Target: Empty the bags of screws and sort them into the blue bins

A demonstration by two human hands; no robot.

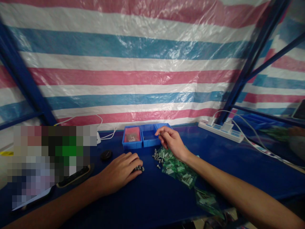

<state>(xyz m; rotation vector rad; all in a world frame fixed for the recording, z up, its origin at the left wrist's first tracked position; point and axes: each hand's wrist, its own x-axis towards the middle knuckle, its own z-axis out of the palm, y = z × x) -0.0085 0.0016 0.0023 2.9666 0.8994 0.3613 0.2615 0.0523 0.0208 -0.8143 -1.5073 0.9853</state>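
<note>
My left hand (125, 168) rests on the blue table with its fingers curled around several small dark screws (138, 168), which show between thumb and fingers. Above the right end of a blue bin (150, 142) is my right hand (170, 138), its fingers pinched together; what they hold is too small to make out. Under and beside the right wrist lie green plastic bags (187, 178) with metal parts inside. Loose screws (156, 155) are scattered at the left edge of these bags.
Left of the blue bin stands another bin (132, 145) with a pink lining and a small clear bag. A round black object (106, 155) lies near my left hand. A white power strip (220, 132) with cables is at the back right. Striped sheeting hangs behind.
</note>
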